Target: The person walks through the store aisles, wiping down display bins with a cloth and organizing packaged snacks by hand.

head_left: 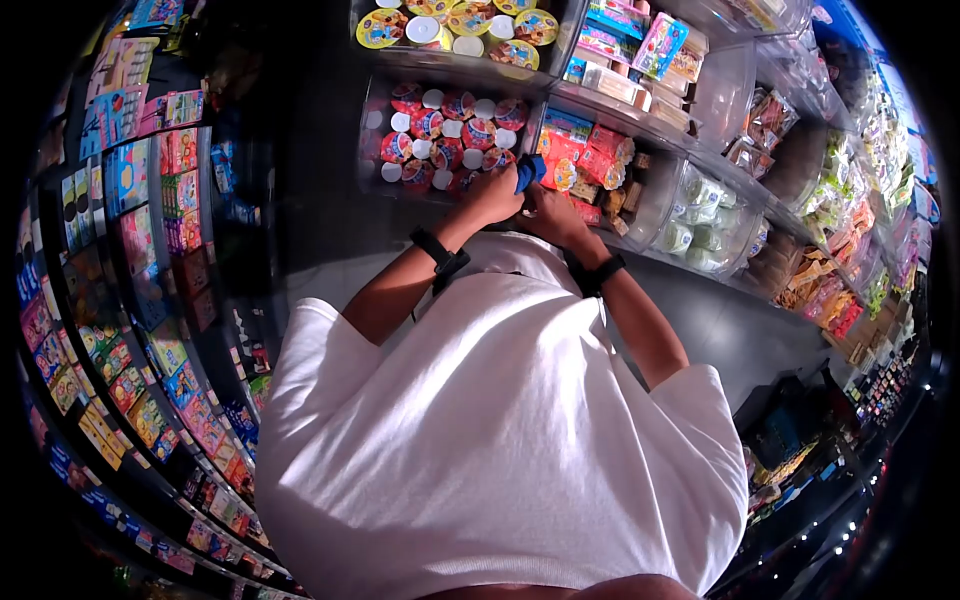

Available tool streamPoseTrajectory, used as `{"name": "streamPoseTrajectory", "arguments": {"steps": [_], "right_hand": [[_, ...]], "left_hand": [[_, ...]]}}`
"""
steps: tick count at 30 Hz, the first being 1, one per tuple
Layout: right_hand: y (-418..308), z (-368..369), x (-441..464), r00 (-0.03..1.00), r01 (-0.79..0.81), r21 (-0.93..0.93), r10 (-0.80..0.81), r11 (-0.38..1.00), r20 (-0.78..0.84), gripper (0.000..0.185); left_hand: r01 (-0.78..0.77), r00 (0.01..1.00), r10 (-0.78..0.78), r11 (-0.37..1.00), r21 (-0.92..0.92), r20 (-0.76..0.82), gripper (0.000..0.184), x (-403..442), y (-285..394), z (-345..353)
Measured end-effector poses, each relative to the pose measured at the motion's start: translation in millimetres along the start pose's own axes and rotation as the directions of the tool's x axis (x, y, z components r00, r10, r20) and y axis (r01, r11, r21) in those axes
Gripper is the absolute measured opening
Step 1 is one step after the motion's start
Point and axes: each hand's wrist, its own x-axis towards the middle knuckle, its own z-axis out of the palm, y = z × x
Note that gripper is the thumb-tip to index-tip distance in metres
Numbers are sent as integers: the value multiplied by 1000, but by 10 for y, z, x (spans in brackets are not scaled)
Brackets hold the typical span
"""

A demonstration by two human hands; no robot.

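From the head view, the only one I have, I look down over a white shirt [500, 430] at two forearms reaching forward, their hands close together. My left hand [492, 196] has its fingers closed on a dark blue item [531, 172], which stands up past the fingertips; I cannot make out what it is. My right hand [558, 216] is just beside it, its fingers bent in toward the lower end of the item. Whether they grip it or only rest near it, I cannot tell, since the two hands overlap there.

The blue item sits at the near corner between two clear bins. To its left is the cup bin [374, 180], with red-patterned cups and white ones packed in rows. To its right I see red packets [596, 160] in the neighbouring bin. Beyond the cup bin are yellow-lidded cups [470, 20], and farther right, pale green packets [700, 210] fill another bin.

A black band [440, 252] circles the left wrist, and a dark wristband [601, 272] the right. Racks of bright packages [180, 195] curve down the left side, and grey floor [715, 325] shows below the bins.
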Motion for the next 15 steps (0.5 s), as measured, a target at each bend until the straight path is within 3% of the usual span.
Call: {"name": "streamPoseTrajectory", "arguments": {"steps": [2,6,9,10,14,15], "right_hand": [[35,29,95,996,69,30,-67,997,-66,49],[49,-57,448,922,64,-4,-61,998,-382,60],[44,-160,742,878,-72,24,75,997,-474,59],[123,-123,820,853,-111,23,107,994,-510,57],[150,-32,824,800,-124,103,161,987,-578,48],[112,-28,797,804,-118,128,170,985,-569,44]], "left_hand": [[-151,984,144,986,-66,-102,41,271,-218,89],[-181,959,137,970,-164,-249,41,617,16,-135],[-373,822,295,925,-71,-487,43,1118,-91,-72],[-310,892,251,945,-104,-375,44,1132,-43,-173],[-288,919,239,950,-123,-312,49,1089,-57,-220],[-337,885,281,937,-95,-372,51,1065,-97,-181]]}}
